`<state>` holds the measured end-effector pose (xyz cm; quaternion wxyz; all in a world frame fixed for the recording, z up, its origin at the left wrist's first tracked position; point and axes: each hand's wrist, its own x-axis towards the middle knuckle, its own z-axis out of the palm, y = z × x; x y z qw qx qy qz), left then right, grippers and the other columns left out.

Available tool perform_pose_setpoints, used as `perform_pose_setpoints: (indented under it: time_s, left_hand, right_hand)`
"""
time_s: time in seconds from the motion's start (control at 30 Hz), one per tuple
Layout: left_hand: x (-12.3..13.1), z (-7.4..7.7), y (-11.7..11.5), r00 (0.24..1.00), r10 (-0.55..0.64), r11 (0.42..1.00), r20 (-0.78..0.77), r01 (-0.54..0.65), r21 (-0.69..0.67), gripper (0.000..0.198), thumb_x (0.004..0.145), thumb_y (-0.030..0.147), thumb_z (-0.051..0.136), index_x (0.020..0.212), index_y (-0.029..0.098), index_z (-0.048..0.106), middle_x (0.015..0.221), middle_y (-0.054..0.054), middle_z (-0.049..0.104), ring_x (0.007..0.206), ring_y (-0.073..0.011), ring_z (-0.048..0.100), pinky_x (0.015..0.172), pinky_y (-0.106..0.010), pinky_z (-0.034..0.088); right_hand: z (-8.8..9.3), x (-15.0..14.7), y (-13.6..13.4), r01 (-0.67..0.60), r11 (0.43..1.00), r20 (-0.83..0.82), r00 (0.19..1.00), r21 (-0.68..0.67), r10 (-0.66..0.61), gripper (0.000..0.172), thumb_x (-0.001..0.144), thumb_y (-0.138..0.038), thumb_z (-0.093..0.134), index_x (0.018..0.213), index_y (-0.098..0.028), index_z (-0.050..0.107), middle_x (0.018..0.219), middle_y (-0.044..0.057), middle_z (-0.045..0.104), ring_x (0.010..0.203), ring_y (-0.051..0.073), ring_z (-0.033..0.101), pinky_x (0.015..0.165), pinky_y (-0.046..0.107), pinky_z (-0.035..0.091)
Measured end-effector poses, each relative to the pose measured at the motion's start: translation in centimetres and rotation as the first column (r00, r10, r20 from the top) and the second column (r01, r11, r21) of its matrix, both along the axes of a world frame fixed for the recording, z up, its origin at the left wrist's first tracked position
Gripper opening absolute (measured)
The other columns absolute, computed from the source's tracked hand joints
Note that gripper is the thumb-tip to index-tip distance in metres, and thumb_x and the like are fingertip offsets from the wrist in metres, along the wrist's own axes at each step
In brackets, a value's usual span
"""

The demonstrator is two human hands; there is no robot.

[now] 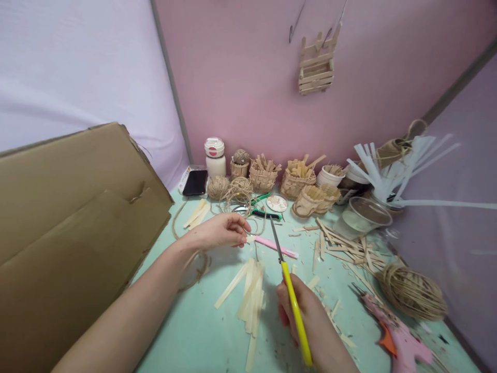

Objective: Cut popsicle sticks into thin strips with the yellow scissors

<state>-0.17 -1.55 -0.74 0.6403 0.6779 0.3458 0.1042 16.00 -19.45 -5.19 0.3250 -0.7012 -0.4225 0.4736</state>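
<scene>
My right hand grips yellow-handled scissors, seen nearly edge-on, their blades pointing up and away. Whether the blades are apart cannot be told from this angle. My left hand is closed in a pinch, with the end of a small pale wood strip sticking out of its fingertips. Just right of those fingertips lies a pink pen-like tool on the table. Below, between my hands, several thin pale wood strips lie in a loose, overlapping pile. Twine curls beneath my left wrist.
A large cardboard piece rises on the left. Along the back stand a white jar, twine balls and small stick baskets. Wood sticks, a twine bundle, a plastic cup and a pink glue gun lie right.
</scene>
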Motion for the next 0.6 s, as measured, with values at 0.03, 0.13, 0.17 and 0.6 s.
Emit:
perform_pose_setpoints:
  time_s: [0.03,0.13,0.17,0.6]
  left_hand:
    - [0.1,0.0,-0.1,1.000,0.023,1.000,0.014,-0.023,-0.020,0.027,0.069,0.023,0.068,0.092,0.016,0.056,0.071,0.002,0.061,0.063,-0.0090,0.056,0.061,-0.022,0.042]
    - [0.6,0.0,-0.4,0.992,0.085,0.990,0.089,-0.074,-0.119,0.030,0.067,0.023,0.071,0.091,0.015,0.056,0.068,0.003,0.060,0.060,-0.0082,0.056,0.059,-0.021,0.043]
    - [0.7,-0.1,-0.6,0.988,0.099,0.983,0.119,-0.078,-0.166,0.031,0.066,0.023,0.073,0.091,0.015,0.056,0.068,0.003,0.060,0.060,-0.0082,0.057,0.059,-0.022,0.044]
    - [3.7,-3.3,-4.4,0.924,-0.048,0.632,0.379,0.323,-0.705,0.034,0.063,0.017,0.080,0.087,0.012,0.057,0.077,-0.004,0.065,0.065,-0.0069,0.062,0.056,-0.013,0.042]
  right_hand:
    - [-0.1,0.0,0.0,0.007,1.000,-0.007,1.000,0.014,-0.007,0.031,0.089,-0.045,0.038,0.069,-0.023,0.035,0.052,-0.007,0.047,0.035,0.007,0.036,0.040,0.022,0.029]
    - [-0.5,0.0,0.2,0.047,0.997,-0.026,0.999,0.053,-0.046,0.030,0.088,-0.045,0.040,0.069,-0.023,0.036,0.053,-0.007,0.046,0.036,0.007,0.038,0.039,0.021,0.031]
    - [-0.5,0.0,0.3,0.072,0.995,-0.035,0.997,0.069,-0.070,0.030,0.087,-0.046,0.042,0.069,-0.023,0.037,0.053,-0.007,0.046,0.037,0.008,0.039,0.039,0.021,0.031]
    - [0.4,0.4,1.2,0.526,0.753,-0.479,0.818,0.395,-0.319,0.044,0.065,-0.038,0.075,0.069,-0.023,0.034,0.082,0.005,0.070,0.033,0.007,0.045,0.032,0.023,0.040]
